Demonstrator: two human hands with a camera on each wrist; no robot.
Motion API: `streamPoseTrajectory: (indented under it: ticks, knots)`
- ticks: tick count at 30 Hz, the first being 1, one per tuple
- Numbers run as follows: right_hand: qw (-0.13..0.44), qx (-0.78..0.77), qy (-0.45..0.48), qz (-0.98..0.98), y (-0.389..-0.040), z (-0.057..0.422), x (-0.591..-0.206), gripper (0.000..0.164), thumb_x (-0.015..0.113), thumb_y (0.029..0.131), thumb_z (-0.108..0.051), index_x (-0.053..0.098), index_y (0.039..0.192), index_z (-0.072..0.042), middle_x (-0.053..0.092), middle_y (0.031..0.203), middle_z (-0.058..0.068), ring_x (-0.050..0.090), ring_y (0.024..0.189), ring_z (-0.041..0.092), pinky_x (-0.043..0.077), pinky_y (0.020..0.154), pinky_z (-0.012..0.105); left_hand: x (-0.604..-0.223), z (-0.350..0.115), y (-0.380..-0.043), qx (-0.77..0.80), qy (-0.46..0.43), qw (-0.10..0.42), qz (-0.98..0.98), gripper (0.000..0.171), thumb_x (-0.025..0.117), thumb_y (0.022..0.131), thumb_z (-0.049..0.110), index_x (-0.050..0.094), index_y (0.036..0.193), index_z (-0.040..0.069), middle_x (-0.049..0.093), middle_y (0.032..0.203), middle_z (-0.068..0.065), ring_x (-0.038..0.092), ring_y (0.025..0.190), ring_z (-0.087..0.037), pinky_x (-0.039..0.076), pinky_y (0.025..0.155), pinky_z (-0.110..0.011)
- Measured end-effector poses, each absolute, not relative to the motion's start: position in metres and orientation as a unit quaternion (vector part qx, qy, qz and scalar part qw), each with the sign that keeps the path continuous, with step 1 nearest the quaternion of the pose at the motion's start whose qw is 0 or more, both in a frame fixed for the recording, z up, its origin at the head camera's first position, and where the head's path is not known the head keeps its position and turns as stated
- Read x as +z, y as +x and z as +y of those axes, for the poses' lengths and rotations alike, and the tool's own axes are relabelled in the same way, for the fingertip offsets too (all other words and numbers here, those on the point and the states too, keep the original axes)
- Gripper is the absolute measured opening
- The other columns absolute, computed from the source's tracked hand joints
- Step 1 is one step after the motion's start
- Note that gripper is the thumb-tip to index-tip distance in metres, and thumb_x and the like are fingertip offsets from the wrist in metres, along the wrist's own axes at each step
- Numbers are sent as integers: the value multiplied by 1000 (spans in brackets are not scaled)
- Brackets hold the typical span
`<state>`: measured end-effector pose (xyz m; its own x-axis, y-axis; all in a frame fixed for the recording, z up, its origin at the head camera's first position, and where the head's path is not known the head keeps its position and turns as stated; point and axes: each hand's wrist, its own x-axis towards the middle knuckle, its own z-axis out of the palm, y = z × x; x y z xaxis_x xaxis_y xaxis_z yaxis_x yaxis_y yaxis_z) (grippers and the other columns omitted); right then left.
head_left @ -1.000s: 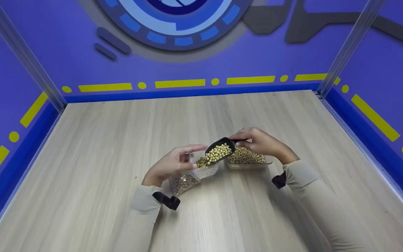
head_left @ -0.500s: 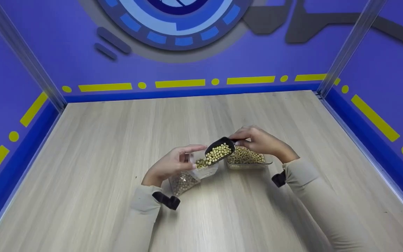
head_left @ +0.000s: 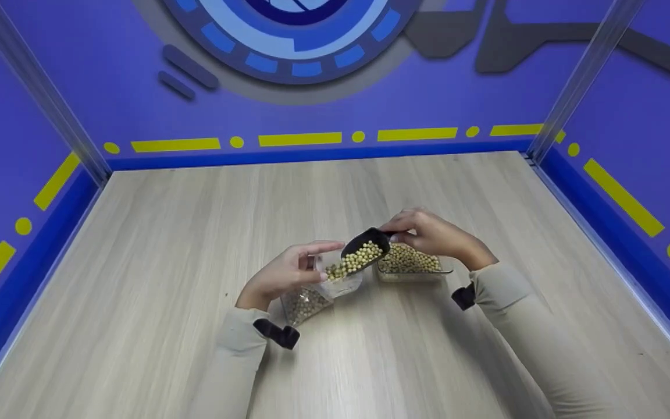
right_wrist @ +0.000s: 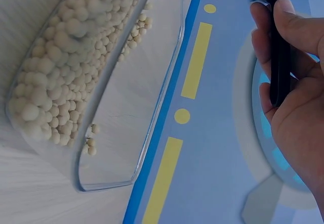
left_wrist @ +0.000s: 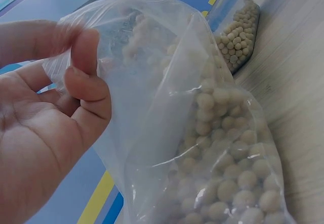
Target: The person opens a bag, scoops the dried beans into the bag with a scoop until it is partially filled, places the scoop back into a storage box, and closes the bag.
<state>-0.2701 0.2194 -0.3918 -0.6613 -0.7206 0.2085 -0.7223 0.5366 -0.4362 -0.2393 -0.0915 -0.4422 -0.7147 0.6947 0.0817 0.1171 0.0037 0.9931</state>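
Note:
My left hand (head_left: 282,273) pinches the mouth of a clear plastic zip bag (left_wrist: 147,107), thumb and fingers curled at its rim in the left wrist view. Pale round soybeans (left_wrist: 228,168) fill the bag's lower part. With my right hand (head_left: 437,235) I grip the handle of a small black scoop (head_left: 363,238), its thumb lying along the handle in the right wrist view. The scoop tilts down to the left, its lip over the bag's opening, and soybeans (head_left: 363,255) lie at its lower end. A clear rectangular container (right_wrist: 104,90) of soybeans stands below my right hand.
The wood-grain table (head_left: 195,221) carries the bag and the container side by side. Blue printed walls (head_left: 335,116) with yellow dashes close off its back and both sides. Black wrist straps (head_left: 278,333) sit on both sleeves.
Soybeans have slid down the scoop toward the bag, leaving more of its black inside bare. Both hands stay almost in place, the right one slightly higher than before.

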Motion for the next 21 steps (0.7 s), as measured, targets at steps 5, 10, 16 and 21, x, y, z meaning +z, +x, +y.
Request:
streamPoseTrajectory:
  ticks: [5,10,16,21]
  knots:
    - [4,237,404,-883,-268,218,-389,29,64,89,-4,70,117,-5,71,107,10,62,101,28,46,90,45,-442,-91,-239,642,302,228,667,60,59,83,-6,45,141,-1,48,76,3,45,64,-4,42,58,-17]
    - [5,228,397,-889,-267,216,-387,27,65,88,-5,71,115,-6,71,106,9,62,101,27,45,91,45,-441,-91,-239,641,301,232,667,60,59,83,-6,45,141,0,48,75,4,44,62,-3,41,58,-18]
    - [-4,223,394,-892,-267,215,-384,27,64,89,-6,71,115,-7,71,107,9,61,102,27,42,93,44,-442,-91,-239,642,302,231,666,60,59,83,-6,45,141,-1,49,77,4,45,64,-4,41,58,-16]
    - [3,216,405,-888,-266,214,-383,27,64,88,-5,70,115,-7,71,106,9,62,102,27,41,92,45,-441,-92,-239,642,297,230,669,60,59,83,-5,46,141,0,49,77,4,45,65,-4,42,59,-16]
